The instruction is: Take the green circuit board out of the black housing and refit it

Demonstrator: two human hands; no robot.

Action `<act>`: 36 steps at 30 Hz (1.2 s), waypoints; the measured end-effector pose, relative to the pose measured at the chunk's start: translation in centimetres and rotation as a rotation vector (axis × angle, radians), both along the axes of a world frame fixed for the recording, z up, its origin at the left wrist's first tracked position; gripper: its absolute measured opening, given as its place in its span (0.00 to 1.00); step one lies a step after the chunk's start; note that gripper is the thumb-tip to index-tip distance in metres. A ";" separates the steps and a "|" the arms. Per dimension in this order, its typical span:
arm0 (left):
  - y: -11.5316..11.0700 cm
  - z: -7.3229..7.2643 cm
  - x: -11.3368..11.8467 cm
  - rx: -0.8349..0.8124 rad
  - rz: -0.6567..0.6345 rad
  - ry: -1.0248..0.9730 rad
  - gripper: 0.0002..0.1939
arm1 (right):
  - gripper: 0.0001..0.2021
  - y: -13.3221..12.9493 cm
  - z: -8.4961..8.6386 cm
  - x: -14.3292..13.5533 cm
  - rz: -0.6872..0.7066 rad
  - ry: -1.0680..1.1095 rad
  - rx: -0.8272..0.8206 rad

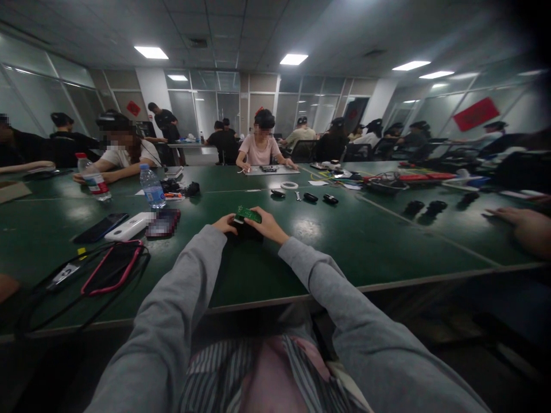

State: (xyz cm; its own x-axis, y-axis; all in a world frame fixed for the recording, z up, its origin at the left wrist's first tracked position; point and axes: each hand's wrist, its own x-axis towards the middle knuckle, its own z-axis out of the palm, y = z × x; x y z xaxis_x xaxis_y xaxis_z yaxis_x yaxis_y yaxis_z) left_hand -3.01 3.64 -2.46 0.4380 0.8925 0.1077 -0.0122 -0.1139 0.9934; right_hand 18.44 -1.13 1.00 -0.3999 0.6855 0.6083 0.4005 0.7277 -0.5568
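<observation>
The green tabletop (344, 241) reaches toward the person from both hands to a pale, straight near edge (365, 288), which the grey-sleeved forearms cross. To the right of the right hand (267, 223), its surface runs on to a light seam (422, 227); the left hand (226, 223) has less room on its outer side.

Both hands grasp a green circuit board (249, 214) raised just above the table: left fingers at its left end, right fingers over its right end. The board is thin, flat and rectangular, with pale markings. The tabletop is smooth and throws back glare.

Left of the left hand lie a glossy white device (129, 226), a dark phone (101, 228) and a pink-rimmed phone (112, 268) ringed by black cable. Farther out stands a clear blue-capped bottle (152, 192). Beyond the right hand sit a white ring (289, 185) and rounded black pieces (310, 198); well to its right rests a co-worker's hand (514, 219).
</observation>
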 end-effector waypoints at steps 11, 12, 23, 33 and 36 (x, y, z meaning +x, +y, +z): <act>-0.2 0.2 -0.3 -0.063 0.050 -0.006 0.34 | 0.18 0.0 -0.6 -0.3 0.004 -0.031 0.020; -0.2 0.2 -0.3 -0.068 0.054 -0.007 0.34 | 0.18 0.0 -0.7 -0.3 0.001 -0.037 0.022; -1.2 0.3 -0.2 -0.153 0.192 -0.150 0.38 | 0.17 0.4 -1.5 -0.4 -0.054 -0.039 0.049; -1.1 -0.2 -0.3 -0.190 0.226 -0.318 0.36 | 0.18 1.1 -1.8 -0.1 -0.082 -0.072 0.113; -1.1 -0.1 -0.6 -0.189 0.262 -0.308 0.34 | 0.18 1.5 -1.9 0.3 -0.107 -0.078 0.114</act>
State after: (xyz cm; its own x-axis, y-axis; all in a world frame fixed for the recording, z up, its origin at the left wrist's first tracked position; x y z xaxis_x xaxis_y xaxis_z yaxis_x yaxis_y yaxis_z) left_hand -3.57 2.53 -2.56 0.1677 0.9856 0.0215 -0.3055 0.0312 0.9517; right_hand 18.72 0.35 -0.91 -0.3775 0.6549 0.6547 0.5175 0.7355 -0.4373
